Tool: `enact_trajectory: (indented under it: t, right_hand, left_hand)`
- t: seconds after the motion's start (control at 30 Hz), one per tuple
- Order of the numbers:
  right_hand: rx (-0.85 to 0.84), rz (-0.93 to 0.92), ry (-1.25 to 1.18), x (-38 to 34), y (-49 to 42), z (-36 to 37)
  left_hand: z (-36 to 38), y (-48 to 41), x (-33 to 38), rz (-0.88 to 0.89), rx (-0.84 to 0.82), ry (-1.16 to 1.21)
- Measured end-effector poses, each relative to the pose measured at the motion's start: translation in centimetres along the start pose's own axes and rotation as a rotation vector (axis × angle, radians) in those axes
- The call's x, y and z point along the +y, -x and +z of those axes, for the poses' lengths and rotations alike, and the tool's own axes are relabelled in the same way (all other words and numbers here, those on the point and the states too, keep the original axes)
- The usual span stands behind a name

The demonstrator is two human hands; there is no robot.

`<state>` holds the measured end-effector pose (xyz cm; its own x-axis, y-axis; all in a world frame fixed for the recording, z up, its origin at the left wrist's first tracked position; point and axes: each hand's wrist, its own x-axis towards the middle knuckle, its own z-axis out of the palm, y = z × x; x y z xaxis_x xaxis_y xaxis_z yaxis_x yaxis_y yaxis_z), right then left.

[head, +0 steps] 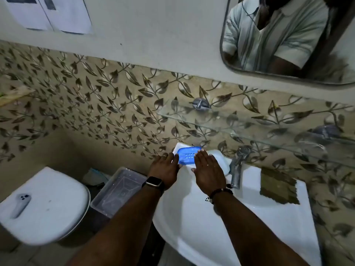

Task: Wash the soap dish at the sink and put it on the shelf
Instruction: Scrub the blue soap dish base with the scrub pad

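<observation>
Both hands reach over the white sink [226, 233]. The left hand [164, 167] sets straight, closed-up fingers against the left end of the blue soap dish [188, 155]. The right hand [208, 170] lies flat, fingers together, over its right end. The dish sits on the sink's rim at 11 o'clock. The tap [238, 166] is at its 3 o'clock and the glass shelf [249, 124] at 1 o'clock.

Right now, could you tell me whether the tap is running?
Off, it seems: no water stream shows below the tap or in the sink.

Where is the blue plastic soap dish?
Head view, centre: soap dish on white sink's back-left rim, between left hand and right hand, left of metal tap.
</observation>
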<state>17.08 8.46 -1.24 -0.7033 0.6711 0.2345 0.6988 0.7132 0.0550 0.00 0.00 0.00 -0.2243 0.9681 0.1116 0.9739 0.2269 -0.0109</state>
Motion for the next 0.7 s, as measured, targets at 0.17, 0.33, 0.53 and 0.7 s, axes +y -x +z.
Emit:
enact_trajectory:
  t: [0.17, 0.33, 0.53, 0.7]
  right_hand:
    - [-0.094, 0.011, 0.098, -0.1, -2.3, 0.8]
    - [-0.116, -0.024, 0.158, -0.5, -4.0, 1.7]
    - [-0.053, -0.055, 0.172, -0.2, -5.1, 3.4]
    - [0.044, -0.124, 0.152, -0.4, -5.5, 4.0]
  left_hand:
    - [1.5, -2.5, -0.4, -0.152, -0.093, 0.192]
    - [2.8, -5.0, -0.5, -0.297, -0.141, 0.396]
    - [4.3, -7.1, 0.0, -0.381, -0.124, 0.488]
    - [4.4, -8.0, -0.1, -0.486, -0.143, 0.579]
